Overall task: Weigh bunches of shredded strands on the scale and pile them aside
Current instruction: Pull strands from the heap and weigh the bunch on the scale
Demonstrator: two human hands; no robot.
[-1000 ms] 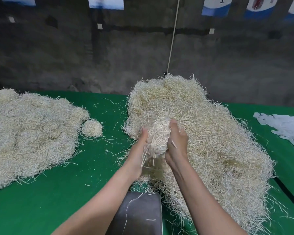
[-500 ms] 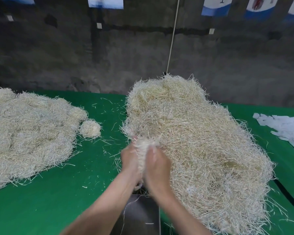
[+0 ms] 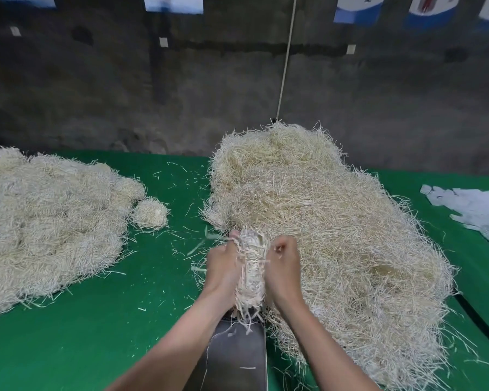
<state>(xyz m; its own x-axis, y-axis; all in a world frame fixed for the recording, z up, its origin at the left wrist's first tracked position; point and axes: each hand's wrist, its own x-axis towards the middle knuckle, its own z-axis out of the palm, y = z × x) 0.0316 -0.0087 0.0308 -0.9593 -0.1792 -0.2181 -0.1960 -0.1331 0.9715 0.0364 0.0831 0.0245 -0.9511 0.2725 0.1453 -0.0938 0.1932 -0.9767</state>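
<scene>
Left hand point(image 3: 223, 268) and right hand point(image 3: 283, 266) are clasping one bunch point(image 3: 250, 269) of shredded strands between them, with the fingers of each curling round its sides. Compared with a second ago, I am drawing the bunch off the loose heap point(image 3: 336, 227), which is lying from 12 to 4 o'clock, and back toward 6 o'clock. It is now hanging upright over the far edge of the scale point(image 3: 237, 359), its lowest strands trailing down over it. I am reading this as gathering finished and weighing about to begin, since the bunch is not yet resting on the scale. The weighed pile point(image 3: 48, 221) is waiting at 9 o'clock on the green table point(image 3: 96, 328), a round bunch point(image 3: 150, 213) sitting just beside its edge.
</scene>
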